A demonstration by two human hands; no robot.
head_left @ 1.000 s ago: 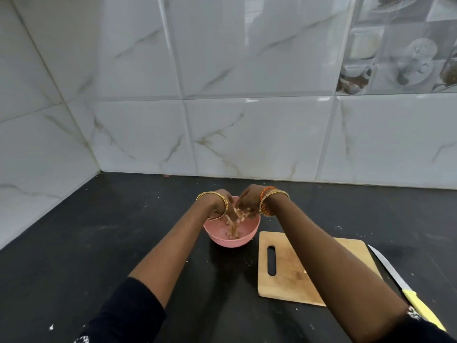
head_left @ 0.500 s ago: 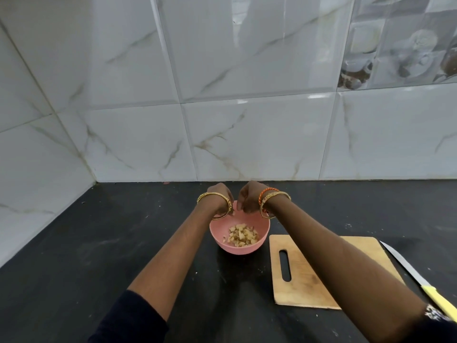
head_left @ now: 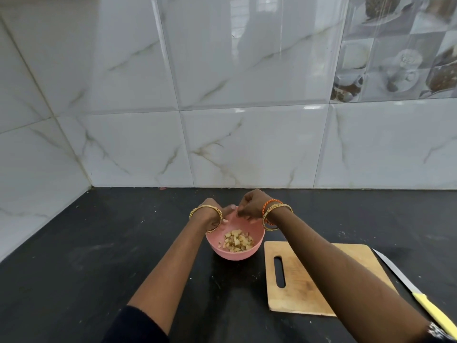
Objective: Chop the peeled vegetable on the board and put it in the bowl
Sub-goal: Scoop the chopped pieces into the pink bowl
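A small pink bowl [head_left: 217,251] stands on the black counter and holds pale chopped vegetable pieces [head_left: 237,241]. My left hand [head_left: 212,211] hovers over the bowl's far left rim, fingers loosely spread, with nothing in it. Close beside it, my right hand [head_left: 249,206] hangs over the far rim with fingers curled and nothing visible in them. The wooden cutting board [head_left: 296,288] lies bare to the right of the bowl, partly under my right forearm.
A knife with a yellow handle [head_left: 430,310] lies on the counter right of the board, blade pointing away. White marble tiles form the back wall [head_left: 247,144] and left wall. The black counter [head_left: 99,256] stretches left of the bowl.
One second ago both hands were dropping chopped pieces into the bowl. They have since lifted to its far rim and the pieces lie settled inside. The view shifted slightly.
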